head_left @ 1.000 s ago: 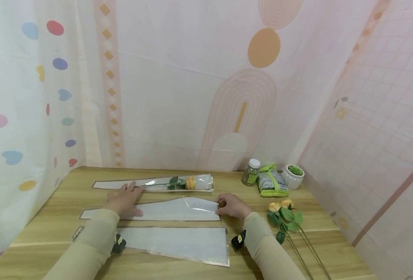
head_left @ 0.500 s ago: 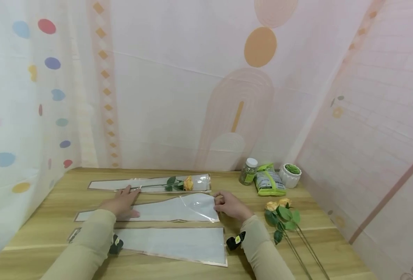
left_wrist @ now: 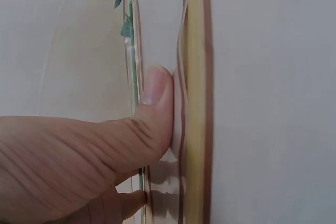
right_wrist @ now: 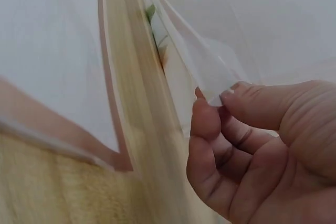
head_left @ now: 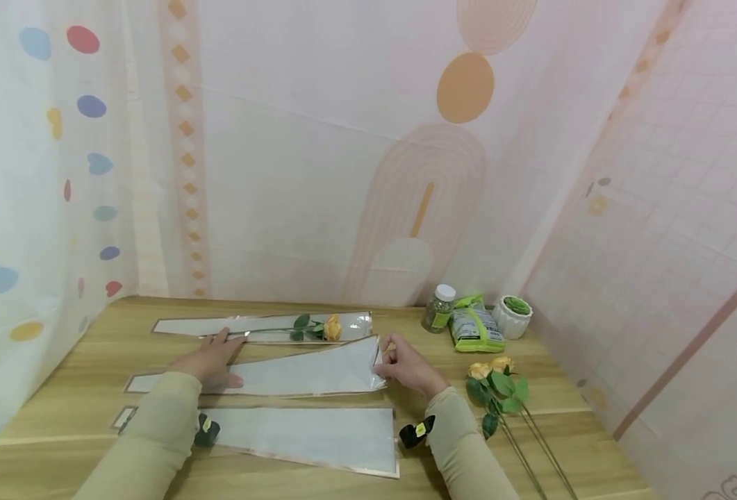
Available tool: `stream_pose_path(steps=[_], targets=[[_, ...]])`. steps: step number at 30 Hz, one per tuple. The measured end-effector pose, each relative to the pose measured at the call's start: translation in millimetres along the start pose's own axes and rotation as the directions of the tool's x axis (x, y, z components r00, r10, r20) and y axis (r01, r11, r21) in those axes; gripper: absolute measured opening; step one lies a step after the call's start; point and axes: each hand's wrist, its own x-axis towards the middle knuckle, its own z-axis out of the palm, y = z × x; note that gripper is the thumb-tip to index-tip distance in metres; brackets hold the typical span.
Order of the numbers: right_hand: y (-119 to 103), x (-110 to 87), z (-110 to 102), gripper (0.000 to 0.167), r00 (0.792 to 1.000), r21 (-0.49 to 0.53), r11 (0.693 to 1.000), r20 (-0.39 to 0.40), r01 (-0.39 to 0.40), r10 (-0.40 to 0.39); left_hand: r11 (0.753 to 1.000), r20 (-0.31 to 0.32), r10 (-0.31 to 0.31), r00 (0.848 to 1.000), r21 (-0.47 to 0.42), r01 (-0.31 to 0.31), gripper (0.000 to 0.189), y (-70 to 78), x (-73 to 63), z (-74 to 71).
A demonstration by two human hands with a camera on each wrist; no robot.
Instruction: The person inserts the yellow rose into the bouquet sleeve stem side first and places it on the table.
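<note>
Three long tapered white flower sleeves with brown borders lie across the table. My right hand [head_left: 408, 364] pinches the wide end of the middle sleeve [head_left: 305, 371]. In the right wrist view, thumb and forefinger hold a lifted white corner [right_wrist: 215, 85] of it. The left hand [head_left: 208, 361] rests with spread fingers over this sleeve's narrower part, fingertips reaching the far sleeve [head_left: 180, 326]. In the left wrist view its thumb [left_wrist: 157, 103] lies along the sleeve. A yellow rose [head_left: 333, 326] lies in the far sleeve. The near sleeve [head_left: 318, 430] lies flat.
Two more yellow roses [head_left: 490, 368] with long stems lie at the right. Behind them stand a white-capped jar [head_left: 439, 309], a green packet [head_left: 477, 326] and a white potted succulent [head_left: 512, 318]. A patterned curtain [head_left: 293, 173] borders the back.
The middle sleeve's wide end has been raised and bent by the right hand, its far corner lifting. The left hand stays in place on the sleeve. The head view has shifted slightly.
</note>
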Motion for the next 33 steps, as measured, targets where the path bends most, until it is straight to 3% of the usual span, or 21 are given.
stream_pose_path(steps=[8, 13, 18, 20, 22, 28, 33], targets=[[-1.2, -0.4, -2.0, 0.018, 1.0, -0.06, 0.998, -0.014, 0.006, -0.007, 1.0, -0.006, 0.004, 1.0, 0.009, -0.004, 0.093, -3.0, 0.6, 2.1], [-2.2, -1.0, -4.2, 0.027, 0.999, 0.077, 0.996, 0.032, -0.043, 0.041, 1.0, -0.014, 0.006, 1.0, 0.008, -0.006, 0.093, -4.1, 1.4, 2.0], [1.4, -0.6, -6.4, 0.038, 0.99, 0.276, 0.96, 0.14, -0.042, 0.003, 1.0, -0.016, 0.019, 1.0, 0.007, -0.019, 0.092, -4.8, 1.1, 1.8], [2.8, -0.4, -7.0, 0.038, 0.987, 0.31, 0.95, 0.161, -0.049, -0.001, 1.0, -0.017, 0.02, 1.0, 0.009, -0.02, 0.091, -5.1, 1.1, 2.0], [3.2, -0.1, -6.7, 0.036, 0.989, 0.289, 0.956, 0.15, -0.058, 0.015, 1.0, -0.015, 0.018, 1.0, 0.006, -0.018, 0.091, -5.3, 1.5, 2.3], [0.8, 3.4, 0.5, 0.023, 0.999, 0.074, 0.996, 0.012, -0.048, 0.047, 1.0, -0.011, 0.029, 1.0, 0.002, -0.029, 0.09, -8.8, 3.5, 2.6], [-0.5, 4.5, 7.6, 0.023, 0.999, 0.048, 0.998, 0.024, -0.04, 0.039, 0.998, -0.003, 0.067, 0.998, -0.017, -0.067, 0.092, -13.7, 0.9, 1.7]])
